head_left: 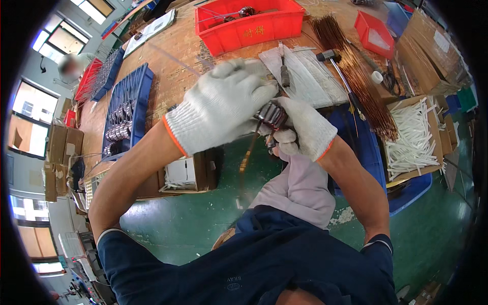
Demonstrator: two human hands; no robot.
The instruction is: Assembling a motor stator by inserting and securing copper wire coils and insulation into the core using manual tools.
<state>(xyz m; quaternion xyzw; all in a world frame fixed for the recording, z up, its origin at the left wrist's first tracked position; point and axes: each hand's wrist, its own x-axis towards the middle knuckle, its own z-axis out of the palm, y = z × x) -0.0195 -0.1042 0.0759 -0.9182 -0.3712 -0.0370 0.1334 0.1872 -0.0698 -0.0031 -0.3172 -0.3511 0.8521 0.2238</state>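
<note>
In the middle, just past the table's near edge, my right hand (307,127) in a white knitted glove is closed around a wound motor rotor (273,115) with dark, shiny copper coils. My left hand (218,104), gloved too, lies across from the left beside the rotor, its fingers curled. What those fingers grip is hidden by the glove. Below the rotor hangs a blurred brown strand with a yellowish end (244,161). A thin greyish strip (175,58) shows beyond my left hand. Just past my hands, a screwdriver-like tool (284,73) lies on white sheets (310,76).
A red bin (249,33) with rotors stands at the back. On the left, a blue bin (144,101) holds rotors with long shafts. A hammer (335,63) lies beside a copper wire bundle (351,71). A carton of white strips (413,137) stands right. Another person (76,71) is far left.
</note>
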